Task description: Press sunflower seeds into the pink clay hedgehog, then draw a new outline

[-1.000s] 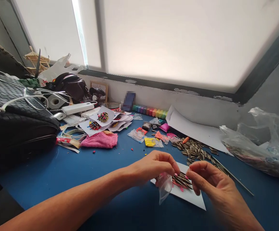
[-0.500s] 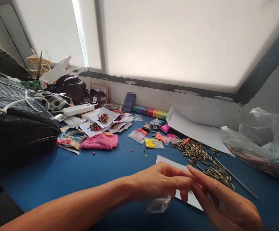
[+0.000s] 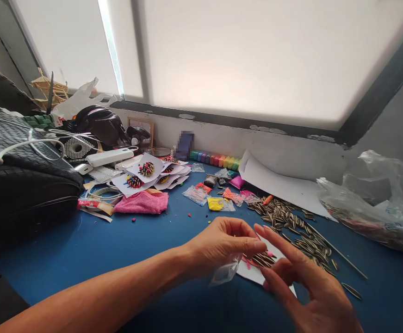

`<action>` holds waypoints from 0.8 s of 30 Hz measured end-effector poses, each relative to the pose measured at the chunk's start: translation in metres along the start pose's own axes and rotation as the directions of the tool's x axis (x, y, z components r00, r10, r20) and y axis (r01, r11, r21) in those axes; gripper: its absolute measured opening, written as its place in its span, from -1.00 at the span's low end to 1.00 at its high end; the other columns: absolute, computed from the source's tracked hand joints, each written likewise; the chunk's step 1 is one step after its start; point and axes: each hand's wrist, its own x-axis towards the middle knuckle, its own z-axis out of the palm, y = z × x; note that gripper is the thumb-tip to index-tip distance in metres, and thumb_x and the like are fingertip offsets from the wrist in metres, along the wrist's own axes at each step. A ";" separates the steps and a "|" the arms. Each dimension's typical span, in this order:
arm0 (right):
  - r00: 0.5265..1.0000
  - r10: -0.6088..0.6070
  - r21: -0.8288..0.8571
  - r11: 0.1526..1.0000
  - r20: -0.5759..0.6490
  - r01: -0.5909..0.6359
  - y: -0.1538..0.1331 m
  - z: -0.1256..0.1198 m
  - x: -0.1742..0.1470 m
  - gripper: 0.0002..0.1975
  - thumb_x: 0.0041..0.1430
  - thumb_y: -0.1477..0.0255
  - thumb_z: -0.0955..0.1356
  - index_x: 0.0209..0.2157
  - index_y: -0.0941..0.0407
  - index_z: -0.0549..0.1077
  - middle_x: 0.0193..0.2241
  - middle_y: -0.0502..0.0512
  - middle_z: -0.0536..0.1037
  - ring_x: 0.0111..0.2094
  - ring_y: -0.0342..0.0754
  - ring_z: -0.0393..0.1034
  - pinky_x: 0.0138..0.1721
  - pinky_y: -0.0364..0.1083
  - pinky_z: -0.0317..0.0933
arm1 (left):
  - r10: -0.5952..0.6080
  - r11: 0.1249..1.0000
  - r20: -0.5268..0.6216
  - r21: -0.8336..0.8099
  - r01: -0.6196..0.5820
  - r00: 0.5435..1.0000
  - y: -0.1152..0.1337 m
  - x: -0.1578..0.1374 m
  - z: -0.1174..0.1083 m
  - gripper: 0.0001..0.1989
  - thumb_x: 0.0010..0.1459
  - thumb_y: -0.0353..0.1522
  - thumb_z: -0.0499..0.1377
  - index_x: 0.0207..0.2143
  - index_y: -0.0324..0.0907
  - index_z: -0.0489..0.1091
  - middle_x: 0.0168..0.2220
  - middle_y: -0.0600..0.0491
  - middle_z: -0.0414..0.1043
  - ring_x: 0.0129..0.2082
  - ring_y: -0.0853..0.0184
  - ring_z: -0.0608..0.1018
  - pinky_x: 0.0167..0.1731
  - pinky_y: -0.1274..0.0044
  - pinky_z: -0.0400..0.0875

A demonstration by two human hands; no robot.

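My left hand (image 3: 222,243) is pinched closed on a small clear plastic bag (image 3: 225,274), which hangs below its fingers. Beside its fingertips is my right hand (image 3: 308,277), thumb and forefinger spread apart, with nothing I can make out between them. Under both hands lies a white paper card (image 3: 251,276). Striped sunflower seeds with bits of pink clay (image 3: 269,254) sit on the card, partly hidden by my fingers.
Loose sunflower seeds (image 3: 288,217) and a thin metal rod (image 3: 338,252) lie to the right. Clay packets (image 3: 217,203), a pink cloth (image 3: 142,202) and decorated cards (image 3: 152,178) are farther back. A black bag (image 3: 24,185) stands left, a plastic bag (image 3: 378,208) right.
My hands have drawn slightly apart, and the right thumb has separated from its forefinger. The seeds and pink clay on the card now show between my hands. The view has shifted a little.
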 end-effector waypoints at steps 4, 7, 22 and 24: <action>0.953 0.286 0.143 0.952 -0.100 -0.270 -0.007 -0.003 0.006 -0.83 0.12 0.22 0.41 -0.35 0.02 0.48 -0.61 -0.09 0.48 -0.62 -0.16 0.39 -0.57 -0.22 0.34 | -0.035 0.999 -0.002 -0.007 0.035 0.999 0.004 -0.001 0.000 -0.62 -0.08 -0.18 0.40 -0.51 -0.24 0.32 -0.59 0.17 0.32 -0.64 0.55 0.26 -0.58 0.63 0.06; 0.922 0.380 0.204 0.911 -0.075 -0.359 -0.009 -0.003 0.009 -0.70 0.09 0.15 0.40 -0.56 0.05 0.44 -0.64 -0.06 0.44 -0.63 -0.17 0.33 -0.57 -0.22 0.32 | -0.061 0.997 0.036 0.055 0.059 0.997 0.004 -0.001 -0.001 -0.60 0.07 -0.09 0.28 -0.47 -0.29 0.41 -0.59 0.14 0.32 -0.66 0.56 0.22 -0.60 0.61 0.02; 0.988 0.142 0.100 0.986 -0.056 -0.136 0.002 -0.001 0.007 -0.85 0.18 0.28 0.39 -0.30 -0.02 0.61 -0.31 0.07 0.55 -0.37 -0.08 0.48 -0.47 -0.20 0.41 | -0.060 0.941 0.057 0.338 0.037 0.997 0.000 -0.004 -0.003 -0.54 0.14 -0.06 0.20 -0.56 -0.29 0.40 -0.69 0.21 0.13 -0.66 0.55 0.07 -0.60 0.57 -0.09; 0.995 0.082 0.066 0.995 -0.058 -0.079 0.003 0.000 0.007 -0.89 0.17 0.32 0.40 -0.33 0.00 0.59 -0.32 0.06 0.55 -0.41 -0.11 0.47 -0.53 -0.21 0.38 | -0.082 0.942 0.053 0.330 0.060 0.995 0.001 -0.004 -0.003 -0.50 0.15 -0.02 0.17 -0.56 -0.28 0.40 -0.71 0.22 0.11 -0.67 0.54 0.07 -0.61 0.57 -0.07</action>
